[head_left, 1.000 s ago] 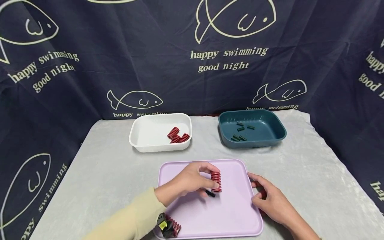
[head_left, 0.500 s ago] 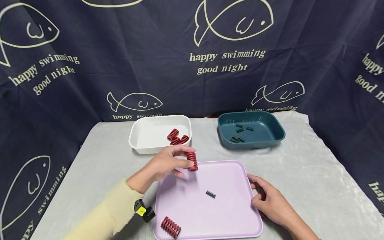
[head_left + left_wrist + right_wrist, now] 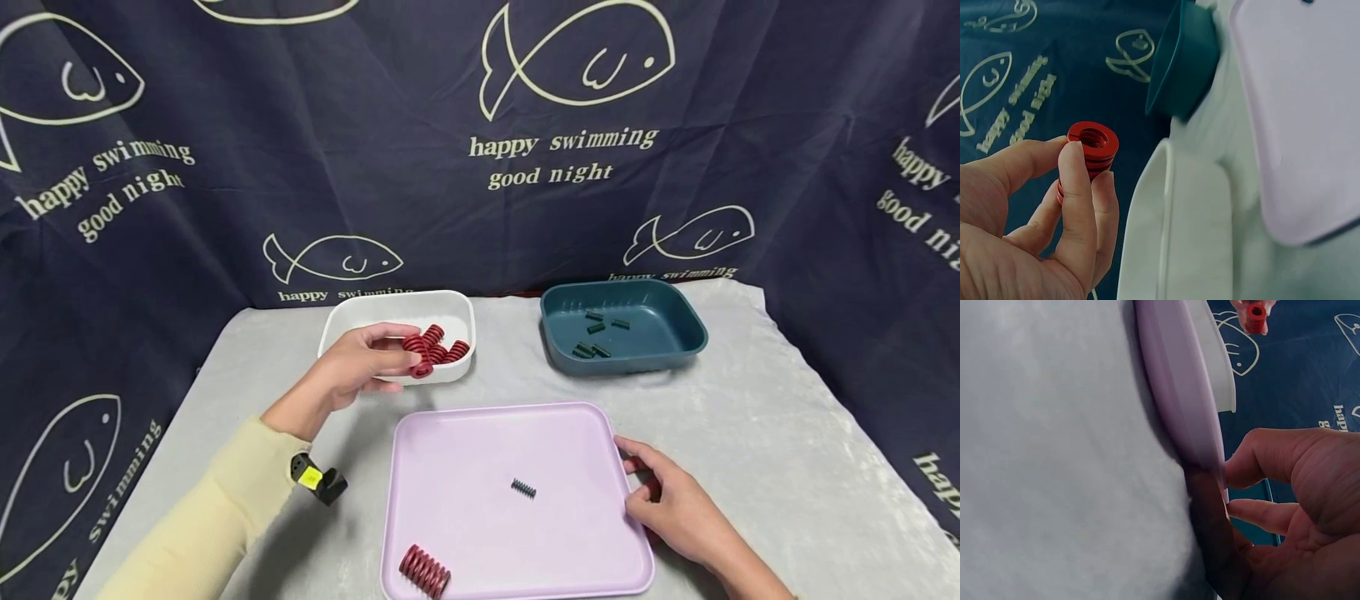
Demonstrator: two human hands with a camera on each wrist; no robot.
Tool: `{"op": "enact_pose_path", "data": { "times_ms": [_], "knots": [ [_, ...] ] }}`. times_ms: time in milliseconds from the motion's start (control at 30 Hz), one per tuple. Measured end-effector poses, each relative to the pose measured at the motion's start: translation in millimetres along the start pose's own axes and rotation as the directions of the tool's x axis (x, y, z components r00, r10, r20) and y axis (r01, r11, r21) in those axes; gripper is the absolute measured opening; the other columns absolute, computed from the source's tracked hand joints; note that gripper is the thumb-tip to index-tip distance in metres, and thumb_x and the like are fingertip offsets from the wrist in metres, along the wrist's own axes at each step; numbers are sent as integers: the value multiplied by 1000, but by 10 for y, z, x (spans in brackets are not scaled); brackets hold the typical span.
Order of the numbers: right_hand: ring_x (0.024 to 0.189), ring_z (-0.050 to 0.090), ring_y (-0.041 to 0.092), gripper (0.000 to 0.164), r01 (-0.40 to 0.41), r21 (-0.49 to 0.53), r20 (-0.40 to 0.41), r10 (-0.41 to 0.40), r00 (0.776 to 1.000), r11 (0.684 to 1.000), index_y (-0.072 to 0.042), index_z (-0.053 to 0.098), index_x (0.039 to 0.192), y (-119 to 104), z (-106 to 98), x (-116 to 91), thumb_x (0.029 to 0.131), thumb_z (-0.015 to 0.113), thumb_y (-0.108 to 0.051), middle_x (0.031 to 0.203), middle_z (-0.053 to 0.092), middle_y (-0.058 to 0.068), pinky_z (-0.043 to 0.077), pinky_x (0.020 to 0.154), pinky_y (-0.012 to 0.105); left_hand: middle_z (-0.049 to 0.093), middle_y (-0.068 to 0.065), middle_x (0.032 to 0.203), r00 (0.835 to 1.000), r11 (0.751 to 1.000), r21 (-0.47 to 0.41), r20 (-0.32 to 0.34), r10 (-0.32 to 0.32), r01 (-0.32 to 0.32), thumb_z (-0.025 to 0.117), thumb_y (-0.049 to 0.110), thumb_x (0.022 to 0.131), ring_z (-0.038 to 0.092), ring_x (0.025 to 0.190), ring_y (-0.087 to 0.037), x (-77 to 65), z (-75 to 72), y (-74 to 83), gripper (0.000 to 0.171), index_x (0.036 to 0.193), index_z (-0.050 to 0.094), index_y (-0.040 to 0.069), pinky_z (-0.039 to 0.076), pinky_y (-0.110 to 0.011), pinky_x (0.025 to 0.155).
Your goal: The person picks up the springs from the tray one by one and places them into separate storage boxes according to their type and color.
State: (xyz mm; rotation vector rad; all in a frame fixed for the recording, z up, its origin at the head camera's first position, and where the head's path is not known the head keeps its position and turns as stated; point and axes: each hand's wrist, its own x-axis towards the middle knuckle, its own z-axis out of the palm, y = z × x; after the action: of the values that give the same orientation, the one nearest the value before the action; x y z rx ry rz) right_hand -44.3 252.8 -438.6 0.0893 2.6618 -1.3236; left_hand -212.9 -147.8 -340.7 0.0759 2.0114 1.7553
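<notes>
My left hand (image 3: 348,362) pinches a red coil spring (image 3: 417,354) between thumb and fingers, over the near side of a white bin (image 3: 450,373). Seen from the left wrist, the held spring (image 3: 1102,142) turns its round open end up, with the bin's white wall (image 3: 1200,219) beside the hand. Several red springs (image 3: 456,352) lie inside that bin, partly covered by the hand. At the right edge of a lilac tray (image 3: 577,467), my right hand (image 3: 675,504) grips the rim. The tray carries a small dark spring (image 3: 523,488) and a large red spring (image 3: 425,572).
A teal bin (image 3: 637,363) stands back right with several small dark springs (image 3: 621,323) in it. Behind the table, a navy curtain (image 3: 450,200) with fish prints hangs. A small black device with a yellow patch (image 3: 310,477) sits at my left wrist.
My left hand has lifted the red spring away from the tray's middle and carried it left and back to the white bin. The right hand stays at the tray's edge.
</notes>
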Motion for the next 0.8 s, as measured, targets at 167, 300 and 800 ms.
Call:
{"op": "enact_pose_path", "data": {
  "times_ms": [167,300,800],
  "knots": [
    [80,55,15,73,-11,-2,-2,11,1000,1000,-8,49,150,1,9,-3,80,63,5,119,62,11,48,60,24,72,2,106,998,999,8,-49,-42,42,72,5,93,71,93,-11,103,-164,21,57,147,54,4,64,-28,71],
    [81,55,16,73,-21,-7,-6,21,1000,1000,-9,50,150,-3,12,0,80,63,5,119,62,11,48,60,24,73,4,101,995,998,20,-69,-66,67,71,6,95,71,92,-10,188,-277,28,57,149,52,4,63,-27,74],
    [80,56,15,73,-39,11,7,38,999,999,-9,49,150,-9,0,4,80,64,5,120,61,10,50,59,25,68,2,93,968,979,12,-156,-198,202,71,2,95,68,77,-8,538,-517,-2,63,152,46,2,61,-20,63]
  ]
}}
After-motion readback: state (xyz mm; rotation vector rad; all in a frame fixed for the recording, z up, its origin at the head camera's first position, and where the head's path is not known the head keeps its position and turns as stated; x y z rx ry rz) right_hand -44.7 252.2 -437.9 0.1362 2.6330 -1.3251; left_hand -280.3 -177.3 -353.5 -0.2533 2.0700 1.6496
